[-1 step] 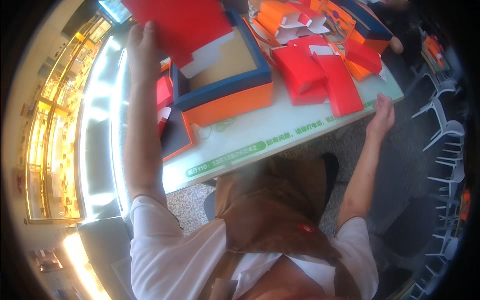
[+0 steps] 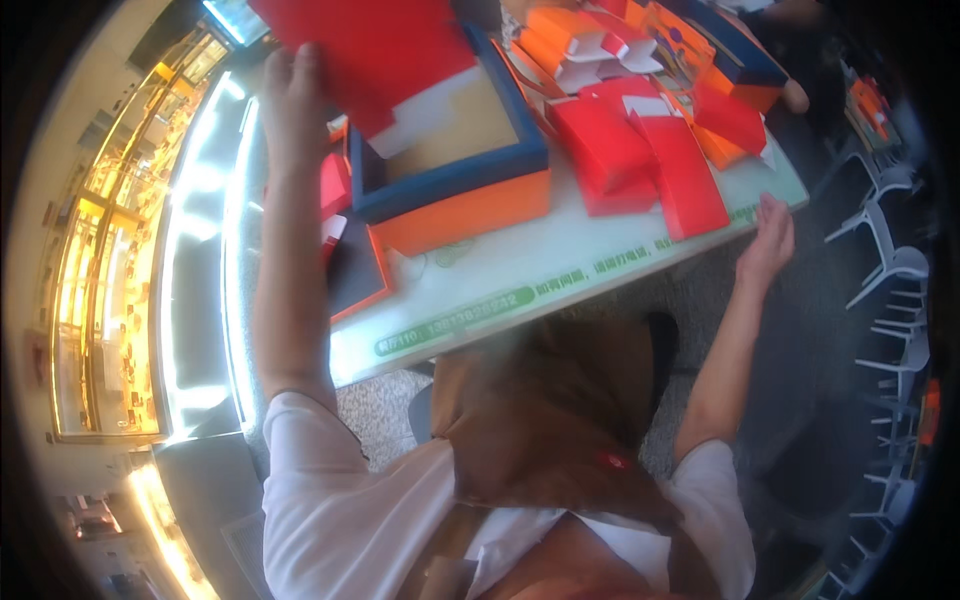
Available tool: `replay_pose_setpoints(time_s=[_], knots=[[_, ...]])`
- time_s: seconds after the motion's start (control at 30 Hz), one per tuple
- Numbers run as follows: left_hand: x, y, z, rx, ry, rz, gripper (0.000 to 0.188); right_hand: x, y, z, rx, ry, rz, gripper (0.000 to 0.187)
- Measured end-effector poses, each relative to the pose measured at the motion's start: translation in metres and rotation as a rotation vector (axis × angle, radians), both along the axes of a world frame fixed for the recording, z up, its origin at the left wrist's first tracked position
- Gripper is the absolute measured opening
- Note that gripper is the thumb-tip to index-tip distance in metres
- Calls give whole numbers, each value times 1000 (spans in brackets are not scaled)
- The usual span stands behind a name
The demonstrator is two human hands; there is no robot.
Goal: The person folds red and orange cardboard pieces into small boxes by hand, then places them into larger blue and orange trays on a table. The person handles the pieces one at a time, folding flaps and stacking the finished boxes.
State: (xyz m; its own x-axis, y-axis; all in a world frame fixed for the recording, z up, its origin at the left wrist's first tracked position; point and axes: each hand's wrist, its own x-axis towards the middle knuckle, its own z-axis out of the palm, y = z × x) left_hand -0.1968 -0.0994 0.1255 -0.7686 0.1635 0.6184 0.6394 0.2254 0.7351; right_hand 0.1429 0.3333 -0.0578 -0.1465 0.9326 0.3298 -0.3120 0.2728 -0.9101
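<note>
At the upper left, my left hand (image 2: 291, 105) grips the left edge of a red folded carton (image 2: 370, 50) with a pale flap, slightly blurred. The carton hangs over an open orange gift box (image 2: 465, 212) with a dark blue rim and a tan inside. My fingertips are partly hidden behind the carton. My right hand (image 2: 768, 245) is off the table's right front edge, fingers loosely bent and nothing in it. The nearest things to it are several red cartons (image 2: 680, 175) lying in a pile.
Orange cartons (image 2: 565, 40) and a second blue-rimmed orange box (image 2: 735, 60) stand farther back on the white table (image 2: 600, 255). A dark, orange-edged lid (image 2: 357, 275) lies at the left. A lit display counter (image 2: 200, 250) runs along the left, white chairs (image 2: 885, 255) along the right.
The view has shifted very slightly. My left hand and the red carton appear a little farther right and lower; the right hand has barely moved.
</note>
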Motion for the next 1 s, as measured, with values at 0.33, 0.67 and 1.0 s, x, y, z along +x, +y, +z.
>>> replay_pose_setpoints(time_s=[0.33, 0.67, 1.0], knots=[[70, 44, 8, 364, -32, -428, 32, 0, -112, 100, 483, -81, 271, 30], [163, 92, -43, 347, -208, -691, 28, -56, -192, 126, 516, 103, 631, 49], [164, 95, -63, 234, -230, -680, 35, -50, -183, 96, 454, -49, 582, 50]])
